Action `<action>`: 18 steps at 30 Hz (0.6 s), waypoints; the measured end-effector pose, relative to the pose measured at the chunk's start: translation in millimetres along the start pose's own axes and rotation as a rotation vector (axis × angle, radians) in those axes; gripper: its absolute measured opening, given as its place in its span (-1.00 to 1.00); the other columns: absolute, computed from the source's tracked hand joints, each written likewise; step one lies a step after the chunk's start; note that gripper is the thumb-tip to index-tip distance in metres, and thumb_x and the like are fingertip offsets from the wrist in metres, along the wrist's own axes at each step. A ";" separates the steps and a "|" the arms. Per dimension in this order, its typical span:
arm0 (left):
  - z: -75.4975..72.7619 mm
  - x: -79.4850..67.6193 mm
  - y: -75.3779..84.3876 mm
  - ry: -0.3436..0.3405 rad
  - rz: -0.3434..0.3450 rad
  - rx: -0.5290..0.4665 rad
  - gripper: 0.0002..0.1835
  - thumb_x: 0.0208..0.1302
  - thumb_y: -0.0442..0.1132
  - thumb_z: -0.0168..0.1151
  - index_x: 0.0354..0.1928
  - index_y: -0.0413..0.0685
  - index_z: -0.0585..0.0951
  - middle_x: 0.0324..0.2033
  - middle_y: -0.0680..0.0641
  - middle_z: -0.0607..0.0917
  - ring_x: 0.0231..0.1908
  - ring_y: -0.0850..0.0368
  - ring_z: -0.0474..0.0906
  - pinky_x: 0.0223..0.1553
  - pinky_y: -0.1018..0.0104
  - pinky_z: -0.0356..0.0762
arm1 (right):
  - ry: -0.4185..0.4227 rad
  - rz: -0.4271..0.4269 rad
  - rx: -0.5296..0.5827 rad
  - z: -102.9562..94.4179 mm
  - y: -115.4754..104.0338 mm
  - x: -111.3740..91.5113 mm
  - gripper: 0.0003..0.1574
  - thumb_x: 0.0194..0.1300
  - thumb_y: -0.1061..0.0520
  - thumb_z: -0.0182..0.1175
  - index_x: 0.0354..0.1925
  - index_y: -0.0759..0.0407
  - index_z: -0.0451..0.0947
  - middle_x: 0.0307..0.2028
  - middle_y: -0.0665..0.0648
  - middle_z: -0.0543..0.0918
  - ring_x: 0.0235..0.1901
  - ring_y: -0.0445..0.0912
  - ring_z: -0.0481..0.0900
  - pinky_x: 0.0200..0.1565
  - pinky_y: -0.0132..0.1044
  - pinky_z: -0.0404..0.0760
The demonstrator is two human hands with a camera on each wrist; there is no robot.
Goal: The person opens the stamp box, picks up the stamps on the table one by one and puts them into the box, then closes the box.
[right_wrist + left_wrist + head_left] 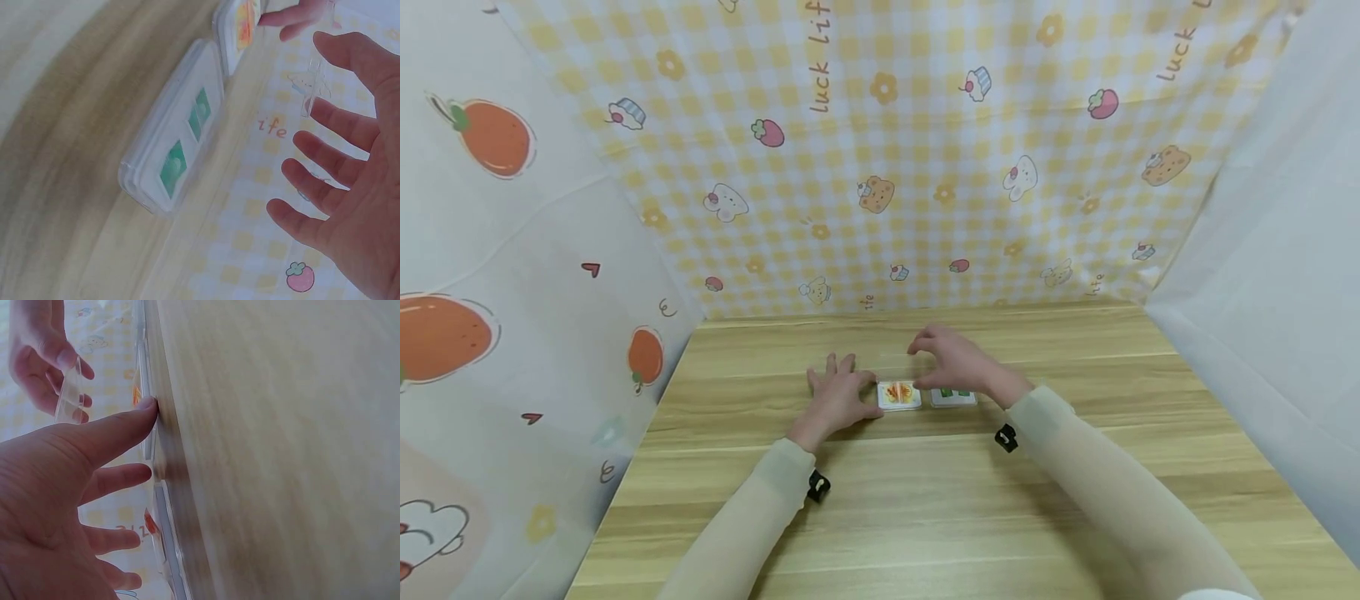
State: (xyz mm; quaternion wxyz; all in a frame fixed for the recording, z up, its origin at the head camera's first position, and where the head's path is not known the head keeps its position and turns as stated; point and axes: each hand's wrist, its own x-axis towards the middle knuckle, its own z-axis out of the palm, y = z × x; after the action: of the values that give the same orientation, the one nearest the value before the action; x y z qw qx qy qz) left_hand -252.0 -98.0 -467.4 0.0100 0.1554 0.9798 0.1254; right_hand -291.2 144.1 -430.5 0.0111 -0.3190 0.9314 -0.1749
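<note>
Two flat clear plastic cases lie in a row on the table in the head view. One case [898,396] shows an orange food picture; the other case [953,399] has green pictures. My left hand [835,400] is at the orange-picture case, thumb and index finger at its two left corners, other fingers spread. My right hand [951,358] is raised above the cases, pinching a thin clear plastic piece [70,394] between thumb and index finger; its remaining fingers are loosely bent. In the left wrist view, another clear case [169,540] shows below my left fingers.
The wood-grain table [880,517] runs up to a yellow checked cloth [917,167] at the back. White cloth [550,225] hangs on the left, and a pale sheet [1285,275] on the right. Each wrist carries a small black fitting [1006,437].
</note>
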 end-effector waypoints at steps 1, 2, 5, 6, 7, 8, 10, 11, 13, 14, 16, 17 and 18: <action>-0.3 -0.2 -0.1 0.000 -0.001 -0.006 -0.33 -0.25 0.32 0.35 0.02 0.32 0.55 0.29 -0.18 0.19 0.27 -0.40 -0.13 0.02 -0.49 -0.25 | -0.003 -0.008 0.000 1.2 -1.0 -1.4 -0.26 -0.12 -0.29 0.35 0.04 -0.06 0.50 0.04 -0.11 0.40 0.03 -0.14 0.33 -0.01 -0.17 0.40; -0.4 -0.5 -0.3 0.000 0.002 -0.015 -0.33 -0.24 0.31 0.36 0.01 0.30 0.56 0.29 -0.19 0.18 0.27 -0.41 -0.14 0.01 -0.50 -0.27 | -0.006 -0.014 -0.002 2.3 -1.8 -2.7 -0.26 -0.12 -0.28 0.35 0.04 -0.05 0.50 0.04 -0.11 0.40 0.04 -0.15 0.33 -0.01 -0.17 0.41; -0.3 -0.7 -0.9 0.000 0.008 -0.029 -0.34 -0.24 0.30 0.36 0.00 0.29 0.57 0.29 -0.21 0.19 0.26 -0.43 -0.14 0.00 -0.51 -0.28 | -0.013 -0.024 0.005 6.0 -3.5 -5.9 -0.27 -0.11 -0.23 0.37 0.04 -0.02 0.50 0.04 -0.08 0.40 0.03 -0.14 0.33 -0.03 -0.17 0.41; -0.2 -0.6 -1.2 -0.001 0.011 -0.034 -0.34 -0.25 0.31 0.36 -0.01 0.28 0.57 0.29 -0.22 0.19 0.25 -0.44 -0.14 -0.01 -0.52 -0.29 | -0.015 -0.024 0.007 7.3 -3.9 -6.8 -0.27 -0.11 -0.23 0.37 0.04 -0.02 0.50 0.05 -0.07 0.40 0.03 -0.13 0.33 -0.03 -0.18 0.41; -0.1 -0.6 -1.3 0.000 0.013 -0.032 -0.35 -0.25 0.31 0.36 -0.01 0.29 0.57 0.28 -0.21 0.19 0.25 -0.44 -0.13 -0.01 -0.52 -0.29 | -0.018 -0.021 0.010 8.2 -4.4 -7.6 -0.27 -0.12 -0.23 0.38 0.04 -0.02 0.50 0.06 -0.06 0.39 0.03 -0.13 0.33 -0.02 -0.17 0.40; -0.1 -0.7 -1.4 0.001 0.014 -0.031 -0.35 -0.24 0.31 0.36 -0.01 0.29 0.57 0.28 -0.21 0.19 0.25 -0.44 -0.13 -0.01 -0.52 -0.29 | -0.021 -0.019 0.017 9.0 -5.0 -8.3 -0.26 -0.12 -0.22 0.38 0.04 -0.01 0.50 0.06 -0.04 0.39 0.03 -0.12 0.34 -0.01 -0.16 0.39; 0.4 -0.6 -1.8 0.000 0.014 -0.029 -0.35 -0.24 0.31 0.36 -0.01 0.30 0.57 0.29 -0.21 0.19 0.25 -0.44 -0.13 -0.01 -0.51 -0.29 | -0.029 -0.011 0.019 10.9 -6.0 -9.3 -0.26 -0.13 -0.22 0.39 0.04 0.00 0.50 0.06 -0.03 0.40 0.03 -0.11 0.34 0.00 -0.15 0.39; 0.7 -0.6 -2.0 -0.001 0.014 -0.030 -0.35 -0.24 0.31 0.35 0.00 0.30 0.56 0.29 -0.21 0.18 0.25 -0.44 -0.14 -0.01 -0.51 -0.29 | -0.034 -0.006 0.015 11.9 -6.5 -9.7 -0.25 -0.14 -0.22 0.39 0.05 0.00 0.50 0.07 -0.02 0.40 0.03 -0.11 0.34 0.00 -0.15 0.38; 0.9 -0.6 -2.5 -0.003 0.010 -0.028 -0.34 -0.24 0.32 0.35 0.00 0.31 0.56 0.30 -0.20 0.17 0.26 -0.42 -0.14 0.00 -0.51 -0.30 | -0.045 0.000 0.005 13.9 -7.6 -10.2 -0.24 -0.15 -0.21 0.40 0.05 0.00 0.50 0.07 -0.01 0.40 0.02 -0.09 0.35 0.00 -0.13 0.38; 1.2 -0.6 -2.7 -0.005 0.008 -0.031 -0.34 -0.25 0.32 0.35 0.00 0.31 0.56 0.30 -0.20 0.17 0.26 -0.42 -0.15 0.01 -0.50 -0.30 | -0.050 0.003 0.001 15.1 -8.2 -10.2 -0.24 -0.15 -0.21 0.40 0.05 0.00 0.51 0.07 0.00 0.40 0.01 -0.09 0.35 -0.01 -0.12 0.39; 1.3 -0.9 -2.7 -0.007 0.004 -0.033 -0.33 -0.25 0.32 0.35 0.01 0.31 0.56 0.30 -0.20 0.16 0.27 -0.42 -0.15 0.01 -0.50 -0.31 | -0.058 0.006 -0.018 18.1 -8.6 -10.0 -0.25 -0.15 -0.22 0.40 0.04 -0.01 0.51 0.07 0.00 0.41 0.01 -0.08 0.36 -0.02 -0.11 0.40; 1.0 -1.0 -2.8 -0.008 0.003 -0.035 -0.32 -0.26 0.32 0.36 0.01 0.31 0.56 0.30 -0.20 0.16 0.27 -0.42 -0.15 0.01 -0.50 -0.31 | -0.061 0.007 -0.020 19.5 -8.8 -9.9 -0.25 -0.15 -0.22 0.40 0.04 -0.01 0.51 0.07 0.01 0.41 0.01 -0.07 0.36 -0.02 -0.10 0.40; 0.9 -1.0 -2.8 -0.009 0.003 -0.036 -0.31 -0.27 0.32 0.35 0.02 0.31 0.56 0.30 -0.20 0.17 0.26 -0.42 -0.14 0.00 -0.51 -0.31 | -0.062 0.005 -0.023 21.1 -8.9 -9.7 -0.26 -0.15 -0.22 0.40 0.03 -0.01 0.52 0.06 0.01 0.41 0.00 -0.06 0.36 -0.04 -0.10 0.40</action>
State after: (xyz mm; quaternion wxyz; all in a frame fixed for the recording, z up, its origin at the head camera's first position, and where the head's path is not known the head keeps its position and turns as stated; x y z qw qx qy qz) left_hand -251.9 -100.7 -469.0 0.0169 0.1571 0.9771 0.1424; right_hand -275.5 136.7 -448.2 0.0367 -0.3219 0.9334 -0.1540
